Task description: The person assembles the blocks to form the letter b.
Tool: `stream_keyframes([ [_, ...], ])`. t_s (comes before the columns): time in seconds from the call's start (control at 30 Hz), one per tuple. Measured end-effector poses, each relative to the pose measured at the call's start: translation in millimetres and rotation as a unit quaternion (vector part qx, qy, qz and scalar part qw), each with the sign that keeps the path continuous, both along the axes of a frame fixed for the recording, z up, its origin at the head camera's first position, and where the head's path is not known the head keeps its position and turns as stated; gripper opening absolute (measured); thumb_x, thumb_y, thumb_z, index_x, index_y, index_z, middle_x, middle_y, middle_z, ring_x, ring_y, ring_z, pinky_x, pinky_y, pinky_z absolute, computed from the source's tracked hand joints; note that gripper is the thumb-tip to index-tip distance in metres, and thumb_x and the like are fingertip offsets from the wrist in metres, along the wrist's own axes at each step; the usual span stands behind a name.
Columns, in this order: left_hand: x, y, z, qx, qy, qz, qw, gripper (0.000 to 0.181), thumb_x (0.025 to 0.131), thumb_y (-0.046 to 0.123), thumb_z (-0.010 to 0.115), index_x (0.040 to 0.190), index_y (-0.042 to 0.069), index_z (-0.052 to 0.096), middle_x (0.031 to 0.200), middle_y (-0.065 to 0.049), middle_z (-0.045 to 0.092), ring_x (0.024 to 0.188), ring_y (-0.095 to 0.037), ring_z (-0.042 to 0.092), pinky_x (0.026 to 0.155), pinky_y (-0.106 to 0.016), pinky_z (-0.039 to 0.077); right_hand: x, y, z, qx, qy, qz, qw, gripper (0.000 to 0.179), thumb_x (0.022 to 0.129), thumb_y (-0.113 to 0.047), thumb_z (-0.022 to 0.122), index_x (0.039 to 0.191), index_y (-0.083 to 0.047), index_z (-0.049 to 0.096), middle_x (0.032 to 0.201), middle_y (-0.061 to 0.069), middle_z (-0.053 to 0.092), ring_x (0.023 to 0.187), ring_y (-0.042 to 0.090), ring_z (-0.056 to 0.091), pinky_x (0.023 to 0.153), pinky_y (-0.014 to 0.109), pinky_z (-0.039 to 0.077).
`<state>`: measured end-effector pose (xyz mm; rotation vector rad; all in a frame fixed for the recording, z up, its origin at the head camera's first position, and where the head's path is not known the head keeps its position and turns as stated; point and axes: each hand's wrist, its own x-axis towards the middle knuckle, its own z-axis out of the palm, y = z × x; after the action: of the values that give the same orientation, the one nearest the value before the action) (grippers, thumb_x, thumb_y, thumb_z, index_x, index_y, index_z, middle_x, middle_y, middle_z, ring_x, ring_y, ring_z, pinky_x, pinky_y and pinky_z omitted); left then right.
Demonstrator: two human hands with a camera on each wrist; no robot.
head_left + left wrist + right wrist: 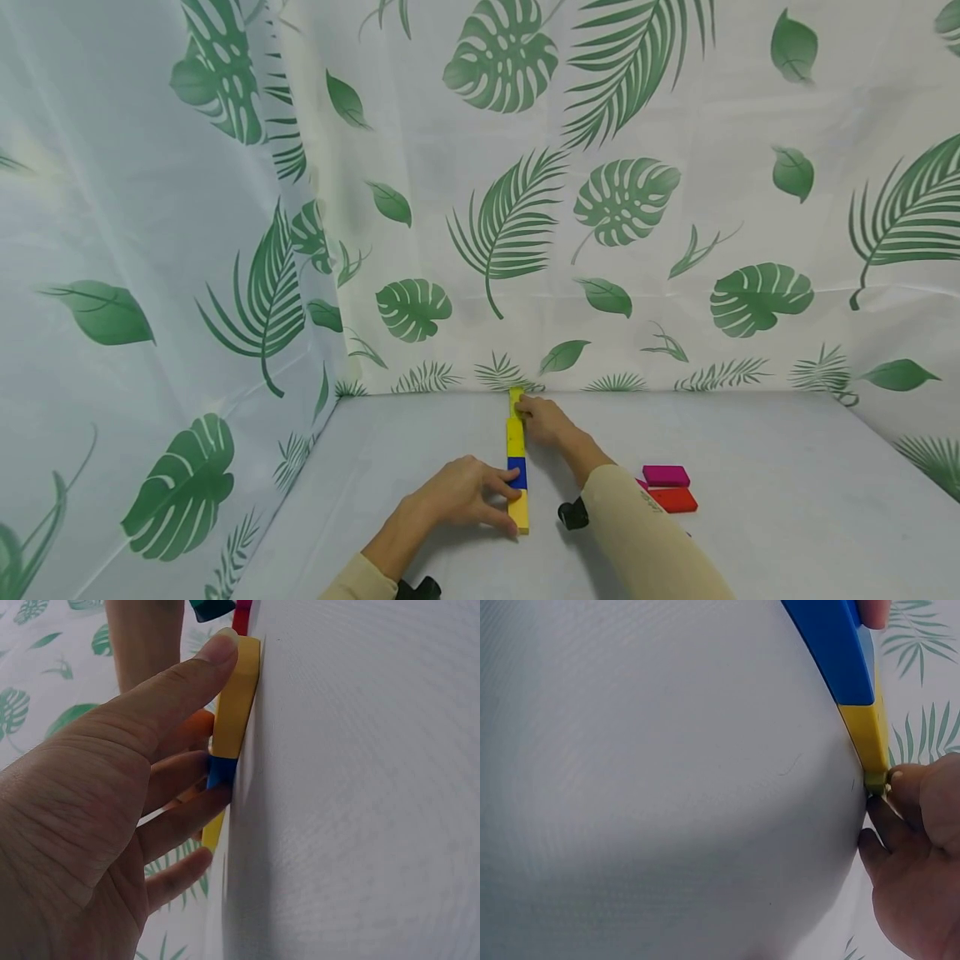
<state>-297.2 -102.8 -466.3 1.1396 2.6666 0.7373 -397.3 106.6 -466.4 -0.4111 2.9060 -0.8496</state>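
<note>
A straight row of blocks runs away from me on the table. Its near end is an orange-yellow block [520, 511], followed by a blue block [519, 472], a yellow block [515, 437] and a narrower yellow block [515, 392] at the far end. My left hand [467, 498] lies along the row's left side, its thumb by the near end and its fingertips touching the orange-yellow and blue blocks. From the right, my right hand [551, 423] pinches the narrower yellow block with thumb and fingertips, hiding part of it.
To the right of my forearm lie a magenta block [666, 476] and a red block [675, 500], partly covered by the sleeve. A leaf-patterned curtain [525, 333] hangs at the table's back edge, just past the row. Another stretch of it hangs on the left.
</note>
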Motion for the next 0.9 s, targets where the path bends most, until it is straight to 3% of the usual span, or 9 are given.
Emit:
stream_keyframes([
  [0.43,-0.2,-0.5,0.5,-0.004,0.011,-0.008,0.9999,0.058,0.078,0.059,0.084,0.125,0.028,0.076,0.142,0.011,0.063,0.132,-0.003,0.058,0.110,-0.030,0.050,-0.7,-1.8,0.2,-0.004,-0.008,0.034,0.9994,0.041,0.111,-0.011,0.045,0.150,0.000,0.053,0.165,0.019,0.040,0.152,0.043,0.036,0.125,0.057,0.028],
  [0.9,-0.4,-0.1,0.2,-0.007,0.005,-0.006,0.9999,0.058,0.077,0.060,0.084,0.126,0.029,0.075,0.142,0.013,0.063,0.131,-0.003,0.059,0.109,-0.031,0.052,-1.3,-1.4,-1.1,-0.006,0.002,0.023,0.9997,0.040,0.110,-0.012,0.049,0.148,0.000,0.056,0.162,0.019,0.043,0.151,0.042,0.039,0.124,0.056,0.031],
])
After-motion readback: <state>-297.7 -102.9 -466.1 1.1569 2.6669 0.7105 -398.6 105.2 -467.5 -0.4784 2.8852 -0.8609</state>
